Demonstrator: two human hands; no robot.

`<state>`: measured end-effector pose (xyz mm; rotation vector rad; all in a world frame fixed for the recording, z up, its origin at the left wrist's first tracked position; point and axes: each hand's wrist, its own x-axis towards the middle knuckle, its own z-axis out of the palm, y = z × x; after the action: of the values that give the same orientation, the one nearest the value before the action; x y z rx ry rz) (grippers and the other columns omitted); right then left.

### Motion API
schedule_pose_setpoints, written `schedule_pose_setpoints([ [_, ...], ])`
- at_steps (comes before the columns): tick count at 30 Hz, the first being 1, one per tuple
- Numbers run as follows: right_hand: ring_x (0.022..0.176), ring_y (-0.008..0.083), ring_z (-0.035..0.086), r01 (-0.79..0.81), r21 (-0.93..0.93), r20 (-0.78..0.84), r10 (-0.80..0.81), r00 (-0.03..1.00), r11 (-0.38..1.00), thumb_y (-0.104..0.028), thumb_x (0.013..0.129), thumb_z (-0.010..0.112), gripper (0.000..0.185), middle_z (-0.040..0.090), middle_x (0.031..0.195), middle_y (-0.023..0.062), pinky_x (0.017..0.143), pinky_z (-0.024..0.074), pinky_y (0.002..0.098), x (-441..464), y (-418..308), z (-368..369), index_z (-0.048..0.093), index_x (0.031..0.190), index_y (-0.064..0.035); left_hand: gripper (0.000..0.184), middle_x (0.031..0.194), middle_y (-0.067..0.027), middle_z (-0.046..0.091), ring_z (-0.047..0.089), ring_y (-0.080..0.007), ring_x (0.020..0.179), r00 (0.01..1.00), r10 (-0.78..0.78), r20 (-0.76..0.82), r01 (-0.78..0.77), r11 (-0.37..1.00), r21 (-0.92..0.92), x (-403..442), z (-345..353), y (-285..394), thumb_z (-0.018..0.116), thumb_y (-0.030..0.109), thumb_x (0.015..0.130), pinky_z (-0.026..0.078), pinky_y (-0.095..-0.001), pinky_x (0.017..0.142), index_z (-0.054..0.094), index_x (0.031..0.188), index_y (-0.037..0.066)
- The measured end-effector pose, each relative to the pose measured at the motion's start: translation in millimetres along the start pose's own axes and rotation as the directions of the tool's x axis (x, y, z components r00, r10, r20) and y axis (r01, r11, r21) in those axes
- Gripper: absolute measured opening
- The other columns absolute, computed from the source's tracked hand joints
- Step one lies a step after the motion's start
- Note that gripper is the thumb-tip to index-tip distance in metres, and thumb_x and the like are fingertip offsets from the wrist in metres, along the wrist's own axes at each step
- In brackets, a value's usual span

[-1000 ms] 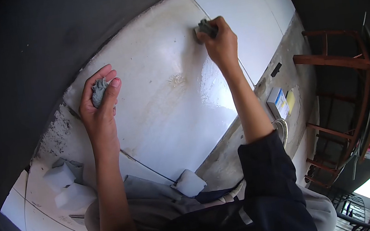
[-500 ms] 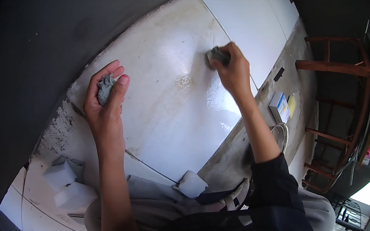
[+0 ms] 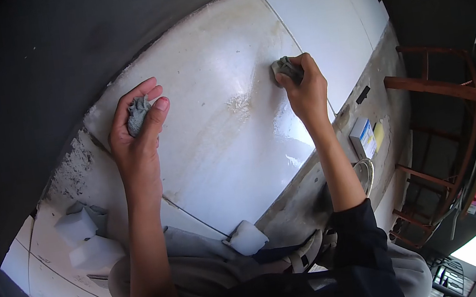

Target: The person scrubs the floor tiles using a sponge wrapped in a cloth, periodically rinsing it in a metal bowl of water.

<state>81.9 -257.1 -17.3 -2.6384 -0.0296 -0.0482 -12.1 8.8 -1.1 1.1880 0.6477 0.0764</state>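
My left hand (image 3: 137,122) is raised over the left part of a large white tile (image 3: 222,168), palm turned up. Its fingers curl around a crumpled grey-green cloth (image 3: 138,114). To the right, my right hand (image 3: 308,88) pinches another grey-green cloth (image 3: 286,70), which seems to touch the tile near its right-hand seam. A pale layer shows at this cloth's left edge. Wet, foamy patches (image 3: 238,103) and brownish smears mark the tile between my hands.
White foam blocks (image 3: 98,253) lie at the lower left beside a grey cloth (image 3: 91,213). Another white block (image 3: 247,237) rests by my knees. On the right are a small box (image 3: 363,137), a clear round container (image 3: 364,174) and wooden furniture (image 3: 431,87). A dark wall (image 3: 56,46) borders the tiles.
My right hand and its cloth have shifted slightly right and downward in the view. My left hand keeps its hold on the other cloth and has barely moved.
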Motion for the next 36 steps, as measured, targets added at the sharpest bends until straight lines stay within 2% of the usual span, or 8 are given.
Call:
schedule_pose_setpoints([
  [7, 0.09, 0.0357, 0.069, -0.014, 0.007, -0.096, 0.015, 0.995, 1.0, -0.01, 0.078, 0.077, 0.03, 0.069, 0.098, 0.02, 0.081, 0.0529, 0.0402, 89.3, -4.9, 10.8, 0.06, 0.1, -0.0002, 0.034, 0.12, -0.0135, 0.064, 0.061, -0.014, 0.106, 0.999, -0.028, -0.028, 0.03, 0.997, 0.076, 1.3, -1.1, 5.0, 0.073, 0.016, 0.09, 0.05, -0.0259, 0.093, 0.064, 0.12, 0.002],
  [11, 0.09, 0.0342, 0.069, 0.052, -0.027, 0.042, -0.051, 0.998, 0.998, -0.009, 0.075, 0.079, 0.032, 0.069, 0.098, 0.0193, 0.08, 0.0533, 0.0398, 31.6, -5.5, -4.4, 0.06, 0.099, 0.0006, 0.035, 0.12, -0.0128, 0.064, 0.061, -0.014, 0.107, 1.0, -0.017, -0.006, 0.018, 0.999, 0.038, 1.8, -1.7, 1.0, 0.073, 0.017, 0.09, 0.05, -0.026, 0.092, 0.065, 0.121, 0.003],
  [13, 0.09, 0.0338, 0.069, -0.004, -0.001, 0.028, 0.004, 1.0, 1.0, -0.009, 0.075, 0.08, 0.034, 0.068, 0.097, 0.0196, 0.08, 0.0532, 0.0401, 6.6, -4.0, -2.1, 0.06, 0.099, 0.0011, 0.035, 0.121, -0.0126, 0.063, 0.06, -0.0144, 0.107, 1.0, -0.017, -0.002, 0.017, 0.999, 0.028, 1.6, -1.8, -1.7, 0.073, 0.017, 0.09, 0.05, -0.0265, 0.092, 0.065, 0.121, 0.003],
  [19, 0.09, 0.0357, 0.069, 0.021, -0.04, -0.096, -0.025, 0.995, 0.999, -0.012, 0.078, 0.077, 0.03, 0.07, 0.097, 0.021, 0.08, 0.053, 0.0401, 87.3, -4.9, 10.6, 0.061, 0.1, 0.0015, 0.034, 0.122, -0.0133, 0.062, 0.06, -0.016, 0.11, 1.0, -0.005, 0.002, 0.004, 1.0, 0.022, 0.6, -1.2, -0.1, 0.072, 0.015, 0.09, 0.05, -0.0284, 0.095, 0.064, 0.12, 0.001],
  [25, 0.092, 0.0324, 0.069, 0.006, 0.001, 0.108, -0.006, 0.994, 1.0, -0.008, 0.074, 0.08, 0.032, 0.069, 0.1, 0.0175, 0.081, 0.0533, 0.0389, 20.0, -4.6, -9.6, 0.062, 0.099, -0.0008, 0.033, 0.123, -0.0134, 0.062, 0.059, -0.0163, 0.111, 1.0, 0.005, 0.005, -0.005, 1.0, -0.02, 3.0, -1.5, 0.4, 0.072, 0.013, 0.09, 0.05, -0.0289, 0.097, 0.064, 0.12, 0.0],
  [28, 0.093, 0.0317, 0.069, -0.044, 0.022, 0.085, 0.042, 0.996, 0.999, -0.008, 0.074, 0.08, 0.031, 0.069, 0.098, 0.0172, 0.082, 0.0525, 0.0385, 9.2, -8.4, -7.8, 0.062, 0.098, -0.0006, 0.033, 0.123, -0.0136, 0.062, 0.06, -0.0161, 0.111, 1.0, 0.006, 0.016, -0.006, 1.0, -0.005, 2.0, 0.0, -3.7, 0.071, 0.012, 0.09, 0.05, -0.0291, 0.096, 0.064, 0.12, 0.0],
  [33, 0.087, 0.0334, 0.07, 0.012, -0.009, -0.079, -0.013, 0.997, 1.0, -0.012, 0.077, 0.077, 0.028, 0.071, 0.094, 0.0193, 0.079, 0.0533, 0.0391, 88.9, -7.4, 9.2, 0.063, 0.099, -0.0002, 0.033, 0.123, -0.0137, 0.062, 0.06, -0.0165, 0.111, 0.999, -0.036, -0.002, 0.036, 0.998, 0.044, 0.8, -0.2, 1.4, 0.071, 0.012, 0.09, 0.05, -0.0293, 0.097, 0.063, 0.12, 0.0],
  [36, 0.089, 0.0335, 0.07, 0.02, -0.024, -0.028, -0.021, 0.999, 1.0, -0.012, 0.078, 0.077, 0.029, 0.071, 0.095, 0.019, 0.08, 0.0534, 0.0388, 76.8, -6.7, 4.8, 0.063, 0.1, 0.0, 0.034, 0.123, -0.0138, 0.062, 0.06, -0.0166, 0.111, 1.0, -0.016, 0.004, 0.016, 1.0, 0.016, -0.1, -2.3, 1.6, 0.071, 0.012, 0.09, 0.05, -0.0292, 0.097, 0.063, 0.121, 0.0],
])
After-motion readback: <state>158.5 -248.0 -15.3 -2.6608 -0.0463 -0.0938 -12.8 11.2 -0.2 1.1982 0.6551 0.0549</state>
